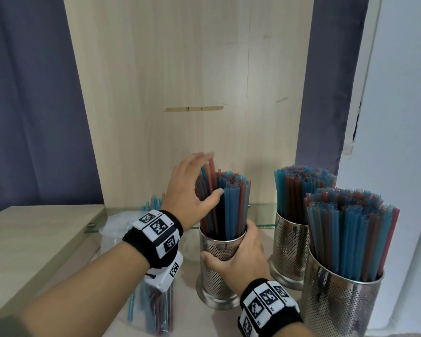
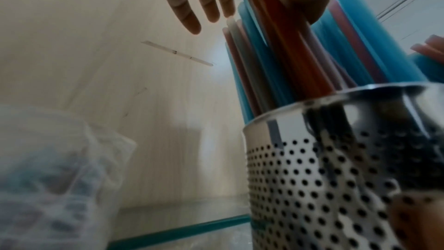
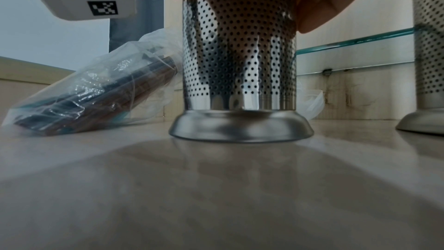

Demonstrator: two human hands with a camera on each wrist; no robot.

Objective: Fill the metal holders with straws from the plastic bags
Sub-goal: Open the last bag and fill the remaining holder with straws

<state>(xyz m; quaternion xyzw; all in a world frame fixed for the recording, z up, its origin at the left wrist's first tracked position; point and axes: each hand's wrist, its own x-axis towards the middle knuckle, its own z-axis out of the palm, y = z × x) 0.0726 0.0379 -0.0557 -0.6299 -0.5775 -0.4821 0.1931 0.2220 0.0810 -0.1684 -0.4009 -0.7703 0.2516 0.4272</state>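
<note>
Three metal holders stand on the table (image 1: 46, 239), two packed full to the right of the right hand (image 1: 238, 259), whose fingers (image 3: 321, 1) are curled round the third metal holder (image 1: 220, 261) below its rim. Above it the left hand (image 1: 190, 188) has fingers (image 2: 190, 14) spread, thumb pressing the leaning straws (image 1: 225, 205) inward; further straws lie in the plastic bag (image 3: 91, 94) on the table left of both hands. Judged risk: a hard sideways push could tip the holder or flick loose straws over the rim, since this one is only partly filled.
</note>
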